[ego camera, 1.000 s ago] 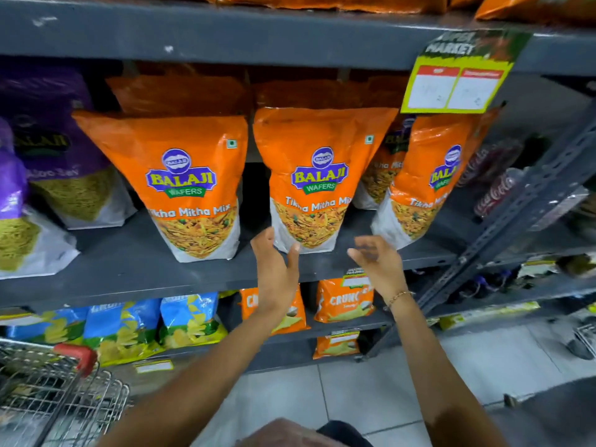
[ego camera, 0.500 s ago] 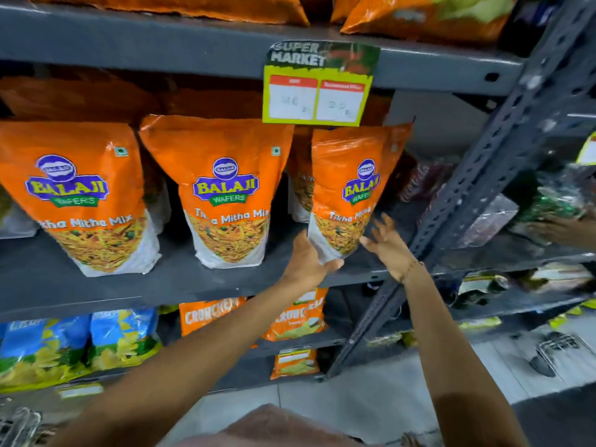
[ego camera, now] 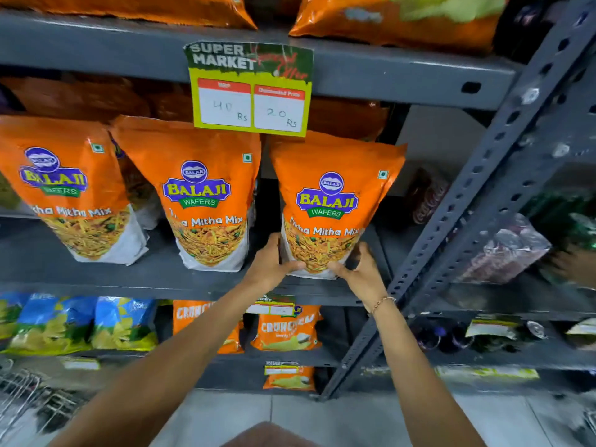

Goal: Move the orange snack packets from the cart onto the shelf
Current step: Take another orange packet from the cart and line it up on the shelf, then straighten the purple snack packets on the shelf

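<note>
The left hand [ego camera: 270, 269] and right hand [ego camera: 360, 275] clasp the bottom corners of an orange Balaji Tikha Mitha Mix packet [ego camera: 332, 201], one on each side, thumbs laid across its lower front and fingers curled behind, out of sight. The packet stands upright at the front edge of the grey metal shelf [ego camera: 154, 279], its base hidden by the thumbs, so whether it rests fully on the shelf cannot be told. A thin beaded bracelet [ego camera: 382, 302] circles the right wrist.

To its left stand two more packets of the same kind: the middle packet [ego camera: 201, 201], set apart by a dark gap, and a left packet [ego camera: 64, 191], cut off by the frame edge. Behind all three, further orange packets show only as dim tops in shadow.

A yellow-and-green "Super Market" price tag [ego camera: 250, 91] hangs from the shelf above and overlaps the held packet's top edge; its handwritten figures read 40 Rs and 20 Rs. Orange bags on the top shelf are cropped by the frame.

Below, orange Cruncheese-style packets [ego camera: 285, 330] are partly covered by the left forearm and a smaller tag, their name not fully legible. Blue-and-yellow chip bags [ego camera: 122, 324] lie farther left. A slotted grey upright post [ego camera: 477, 195] runs diagonally at right; beyond it, wrapped goods are blurred. The wire cart [ego camera: 22, 401] shows only as a smeared corner at lower left.
</note>
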The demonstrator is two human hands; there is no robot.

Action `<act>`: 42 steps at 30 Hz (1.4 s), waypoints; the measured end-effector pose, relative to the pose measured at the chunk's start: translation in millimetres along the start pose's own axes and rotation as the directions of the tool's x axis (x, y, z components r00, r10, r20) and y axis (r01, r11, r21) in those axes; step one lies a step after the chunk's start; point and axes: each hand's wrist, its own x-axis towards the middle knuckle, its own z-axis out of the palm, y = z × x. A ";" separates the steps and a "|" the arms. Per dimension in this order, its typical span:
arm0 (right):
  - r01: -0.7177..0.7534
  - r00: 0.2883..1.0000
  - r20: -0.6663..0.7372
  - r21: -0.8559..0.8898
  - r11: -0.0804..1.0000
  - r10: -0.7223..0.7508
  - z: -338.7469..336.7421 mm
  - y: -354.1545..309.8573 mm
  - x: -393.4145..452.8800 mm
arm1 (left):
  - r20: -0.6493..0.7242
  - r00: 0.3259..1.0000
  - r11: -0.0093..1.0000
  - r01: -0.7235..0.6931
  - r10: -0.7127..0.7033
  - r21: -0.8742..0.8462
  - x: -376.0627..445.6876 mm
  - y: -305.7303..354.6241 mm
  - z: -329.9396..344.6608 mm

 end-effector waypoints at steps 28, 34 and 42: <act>0.371 0.926 -0.095 0.068 0.926 -0.364 176.1 -48.1 -80.0 | -0.679 0.733 0.972 -0.125 -0.043 -0.197 -112.0 -74.6 -118.3; 0.434 0.870 0.227 0.071 0.898 -0.438 307.3 -106.6 -66.8 | -0.778 0.602 0.940 -0.126 -0.182 -0.317 -130.5 -159.6 -249.4; 0.402 0.816 0.465 -0.029 0.915 -0.343 494.7 -182.0 -24.1 | -0.806 0.576 0.986 0.000 -0.134 -0.164 -126.9 -242.9 -431.9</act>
